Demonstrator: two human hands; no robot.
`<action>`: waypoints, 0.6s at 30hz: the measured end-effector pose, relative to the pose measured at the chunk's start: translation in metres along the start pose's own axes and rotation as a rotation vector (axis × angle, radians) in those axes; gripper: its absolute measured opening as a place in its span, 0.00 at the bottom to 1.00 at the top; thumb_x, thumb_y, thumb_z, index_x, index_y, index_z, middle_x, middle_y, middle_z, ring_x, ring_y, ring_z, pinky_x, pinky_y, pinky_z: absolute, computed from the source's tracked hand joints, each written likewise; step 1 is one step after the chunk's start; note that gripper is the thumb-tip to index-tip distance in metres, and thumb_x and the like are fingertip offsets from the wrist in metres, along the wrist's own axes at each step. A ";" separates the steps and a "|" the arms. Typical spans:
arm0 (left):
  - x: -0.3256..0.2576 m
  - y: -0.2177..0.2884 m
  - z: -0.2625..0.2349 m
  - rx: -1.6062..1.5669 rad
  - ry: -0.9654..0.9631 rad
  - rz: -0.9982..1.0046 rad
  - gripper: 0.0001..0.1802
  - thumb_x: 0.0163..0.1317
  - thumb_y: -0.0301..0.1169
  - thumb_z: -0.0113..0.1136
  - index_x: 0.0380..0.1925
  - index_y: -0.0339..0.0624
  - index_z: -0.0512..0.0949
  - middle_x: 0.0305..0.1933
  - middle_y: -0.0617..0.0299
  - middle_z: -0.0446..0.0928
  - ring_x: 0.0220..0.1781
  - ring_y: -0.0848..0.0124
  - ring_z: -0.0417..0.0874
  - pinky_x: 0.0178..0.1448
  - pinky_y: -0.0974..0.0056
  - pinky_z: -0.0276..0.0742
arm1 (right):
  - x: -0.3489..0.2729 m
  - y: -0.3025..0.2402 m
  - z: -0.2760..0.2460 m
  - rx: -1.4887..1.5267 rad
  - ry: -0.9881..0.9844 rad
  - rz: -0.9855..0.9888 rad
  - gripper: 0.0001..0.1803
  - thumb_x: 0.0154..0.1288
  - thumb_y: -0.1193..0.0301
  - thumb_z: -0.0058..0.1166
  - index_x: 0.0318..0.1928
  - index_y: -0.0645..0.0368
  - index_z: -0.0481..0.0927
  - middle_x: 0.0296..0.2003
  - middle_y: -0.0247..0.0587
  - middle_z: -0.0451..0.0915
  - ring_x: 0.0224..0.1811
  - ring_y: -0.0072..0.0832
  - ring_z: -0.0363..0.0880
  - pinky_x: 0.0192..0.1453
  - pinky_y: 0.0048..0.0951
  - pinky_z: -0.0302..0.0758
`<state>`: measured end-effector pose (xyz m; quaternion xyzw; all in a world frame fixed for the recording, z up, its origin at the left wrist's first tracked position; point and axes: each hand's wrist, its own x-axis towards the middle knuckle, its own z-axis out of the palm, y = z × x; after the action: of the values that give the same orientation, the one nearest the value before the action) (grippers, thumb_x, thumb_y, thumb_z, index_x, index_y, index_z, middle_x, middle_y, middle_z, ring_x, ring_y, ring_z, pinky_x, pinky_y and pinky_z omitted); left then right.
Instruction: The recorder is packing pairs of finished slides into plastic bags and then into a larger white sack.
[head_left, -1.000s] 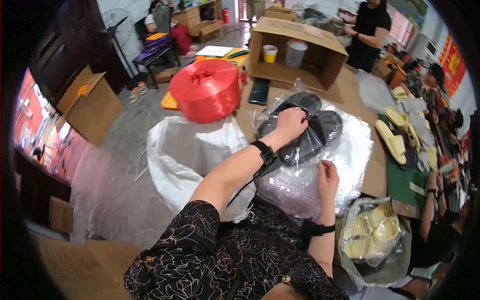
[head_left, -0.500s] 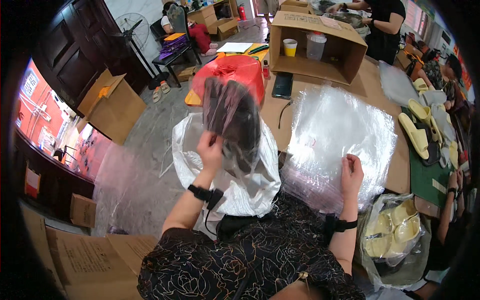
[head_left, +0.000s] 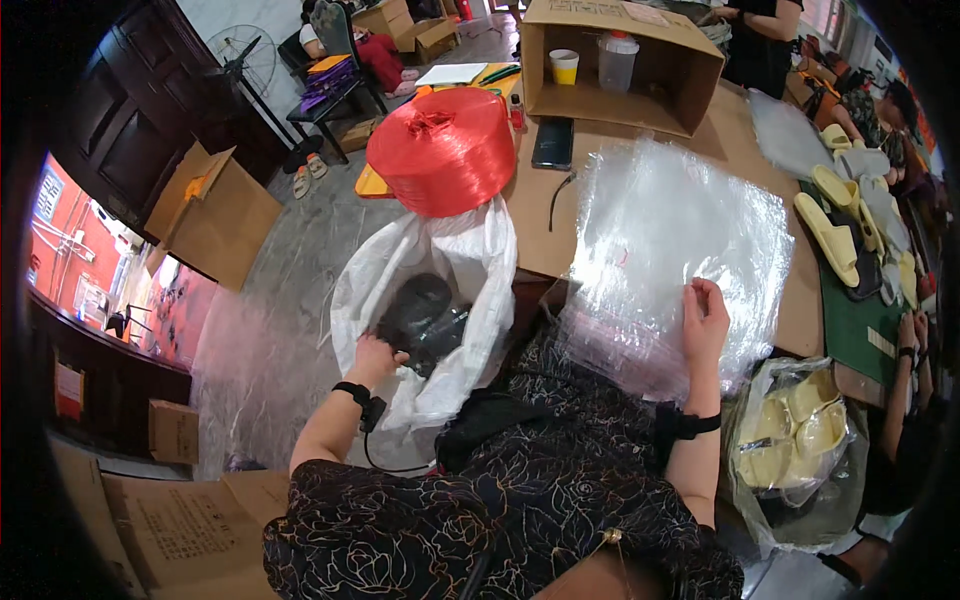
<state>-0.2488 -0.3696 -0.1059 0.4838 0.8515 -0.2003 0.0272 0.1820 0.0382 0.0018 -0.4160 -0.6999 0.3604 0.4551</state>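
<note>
While the left forearm reaches forward, the left hand (head_left: 376,360) curls partly at the rim of a white woven sack (head_left: 430,405) beside the worktop's (head_left: 541,246) left edge; grip cannot be determined. Inside lies a dark, film-wrapped package (head_left: 418,308). Glossy, flat clear bags (head_left: 665,235) overlie the worktop's near edge; the right hand (head_left: 706,316), raised over them, is loosely half-open.

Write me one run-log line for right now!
left hand: at mouth of white sack; right hand: at clear bags; dark shiny bundle: inside sack; red roll: beyond sack
</note>
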 end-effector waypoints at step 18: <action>0.095 0.143 0.003 -1.160 -0.301 0.135 0.44 0.52 0.57 0.69 0.61 0.36 0.71 0.57 0.41 0.78 0.59 0.51 0.80 0.60 0.55 0.74 | -0.001 0.012 0.001 -0.025 0.041 -0.023 0.13 0.70 0.68 0.57 0.48 0.63 0.79 0.39 0.44 0.83 0.43 0.30 0.82 0.52 0.31 0.76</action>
<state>-0.1801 -0.2289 -0.1766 0.4091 0.7761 0.2328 0.4196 0.1848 0.0419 -0.0098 -0.4211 -0.6994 0.3379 0.4683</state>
